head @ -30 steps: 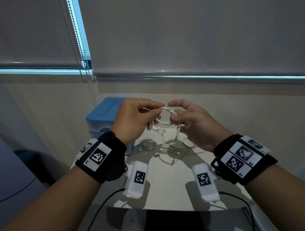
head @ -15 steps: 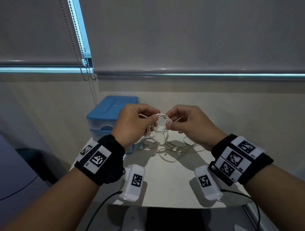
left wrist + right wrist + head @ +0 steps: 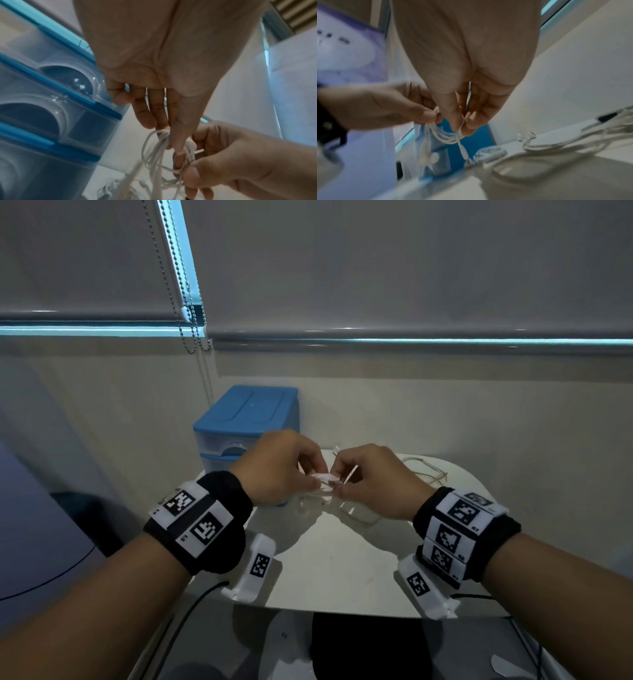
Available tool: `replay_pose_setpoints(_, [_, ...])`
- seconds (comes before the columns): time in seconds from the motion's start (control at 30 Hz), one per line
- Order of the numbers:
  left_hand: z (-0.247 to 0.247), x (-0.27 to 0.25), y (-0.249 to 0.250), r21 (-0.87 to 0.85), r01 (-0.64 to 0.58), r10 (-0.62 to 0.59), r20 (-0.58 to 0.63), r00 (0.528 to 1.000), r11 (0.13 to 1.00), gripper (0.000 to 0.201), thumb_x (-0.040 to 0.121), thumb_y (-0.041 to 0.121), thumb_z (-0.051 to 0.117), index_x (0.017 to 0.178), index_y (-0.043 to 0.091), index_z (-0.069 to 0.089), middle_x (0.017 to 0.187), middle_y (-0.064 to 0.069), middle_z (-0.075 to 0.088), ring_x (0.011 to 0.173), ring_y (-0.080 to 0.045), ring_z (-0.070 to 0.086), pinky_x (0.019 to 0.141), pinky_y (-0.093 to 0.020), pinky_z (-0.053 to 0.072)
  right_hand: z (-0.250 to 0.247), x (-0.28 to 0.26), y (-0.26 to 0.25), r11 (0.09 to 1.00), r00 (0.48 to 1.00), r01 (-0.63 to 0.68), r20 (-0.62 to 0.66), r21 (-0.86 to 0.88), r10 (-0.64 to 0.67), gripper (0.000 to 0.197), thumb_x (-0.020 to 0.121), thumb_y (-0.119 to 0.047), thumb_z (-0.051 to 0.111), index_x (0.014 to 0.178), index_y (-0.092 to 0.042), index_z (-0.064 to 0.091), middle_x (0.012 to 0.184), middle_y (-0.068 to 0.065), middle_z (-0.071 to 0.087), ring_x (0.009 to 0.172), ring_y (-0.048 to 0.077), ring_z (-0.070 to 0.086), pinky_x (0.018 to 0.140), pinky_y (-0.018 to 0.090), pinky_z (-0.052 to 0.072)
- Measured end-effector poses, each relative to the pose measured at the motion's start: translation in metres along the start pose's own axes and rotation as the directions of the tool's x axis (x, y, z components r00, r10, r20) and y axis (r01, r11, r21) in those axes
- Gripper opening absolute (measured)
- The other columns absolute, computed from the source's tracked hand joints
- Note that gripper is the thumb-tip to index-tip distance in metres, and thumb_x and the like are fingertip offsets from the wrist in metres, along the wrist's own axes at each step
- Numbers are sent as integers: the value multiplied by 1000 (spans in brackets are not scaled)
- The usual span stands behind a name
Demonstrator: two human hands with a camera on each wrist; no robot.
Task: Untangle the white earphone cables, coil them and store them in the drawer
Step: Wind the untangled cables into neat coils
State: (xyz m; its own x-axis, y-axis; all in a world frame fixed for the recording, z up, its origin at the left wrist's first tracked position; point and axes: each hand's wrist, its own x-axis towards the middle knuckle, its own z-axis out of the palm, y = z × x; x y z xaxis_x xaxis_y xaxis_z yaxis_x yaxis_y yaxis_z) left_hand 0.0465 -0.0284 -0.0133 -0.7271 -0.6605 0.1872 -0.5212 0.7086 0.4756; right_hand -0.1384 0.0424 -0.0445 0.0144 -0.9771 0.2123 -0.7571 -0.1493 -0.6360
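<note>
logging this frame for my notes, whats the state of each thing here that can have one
left hand: fingers pinch the held earphone cable
right hand: fingers pinch the same cable
held earphone cable: bunched in loops between both hands, lifted off the table, earbuds and plug dangling
other earphone cables: loose on the white table, not coiled
blue drawer unit: drawers shut
roller blinds: pulled down
</note>
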Motion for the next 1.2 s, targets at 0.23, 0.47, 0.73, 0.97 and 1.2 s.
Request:
replay_pose_setpoints(0.23, [25,-12,5,247,-67,-1,265,964,967,14,80,16,82,91,21,74,82,8,65,71,-9,57,64,-23,44,7,-7,1,951,974,145,210,-274,-89,9,79,-9,79,85,-13,73,86,-3,71,76,10,64,62,9,38])
replay_pose_setpoints(0.47, [31,-13,3,355,-102,-34,358,933,929,16,85,26,78,101,25,76,73,13,53,67,-6,51,60,-23,38,7,-14,7,933,950,189,299,-307,-94,11,80,-13,82,87,-13,74,92,-3,70,75,9,57,65,11,40])
replay_pose_setpoints(0.73, [32,-12,-2,282,-63,-46,363,931,957,20,86,13,75,101,25,74,90,7,72,78,-11,66,76,-29,57,5,-17,6,960,937,107,350,-257,-11,15,79,-9,79,90,-19,78,93,-8,70,78,4,61,73,16,47])
replay_pose_setpoints(0.97, [24,-11,-4,203,84,-132,240,962,976,7,96,24,59,103,22,56,79,6,69,80,-15,65,71,-32,50,-6,-13,1,991,948,-111,291,-81,130,11,86,-8,66,88,-13,75,83,2,77,68,11,73,66,15,52])
replay_pose_setpoints(1.2, [40,-13,-6,276,122,-200,276,940,953,39,84,49,78,111,24,64,97,8,65,87,-14,60,76,-29,48,6,-13,3,961,937,-192,254,-198,240,21,79,-32,84,91,-16,76,81,-5,77,76,6,69,79,25,54])
